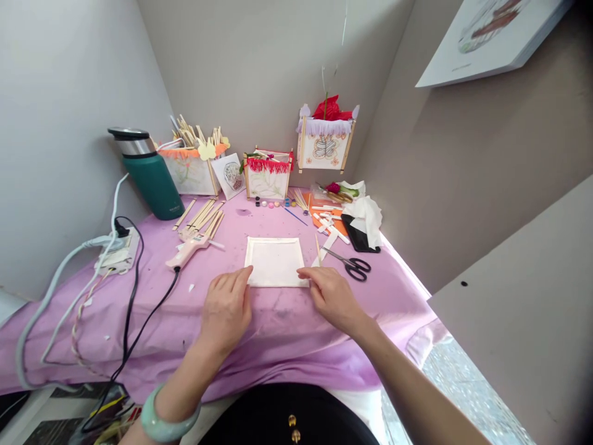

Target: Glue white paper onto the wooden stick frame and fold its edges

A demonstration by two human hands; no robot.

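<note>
A white, roughly square paper panel [274, 262] with raised, folded-looking borders lies flat on the purple cloth in front of me. My left hand [226, 304] is at its near left corner, thumb against the border and fingers curled together. At the near right corner, my right hand [331, 298] pinches the border between thumb and fingers. The undersides of both hands are hidden. Just beyond my right hand are a thin wooden stick [318, 248] and black-handled scissors [356, 268]. Left of the panel rests a pink glue gun [188, 252] with a black cord.
Wooden sticks [202, 216] lie behind the glue gun. A green bottle [152, 179] stands at the back left, near a power strip [118, 253]. Decorated paper boxes [267, 180] stand along the wall, and one lantern [324, 148] hangs. White strips [331, 222] and a black phone-like slab [359, 238] lie right.
</note>
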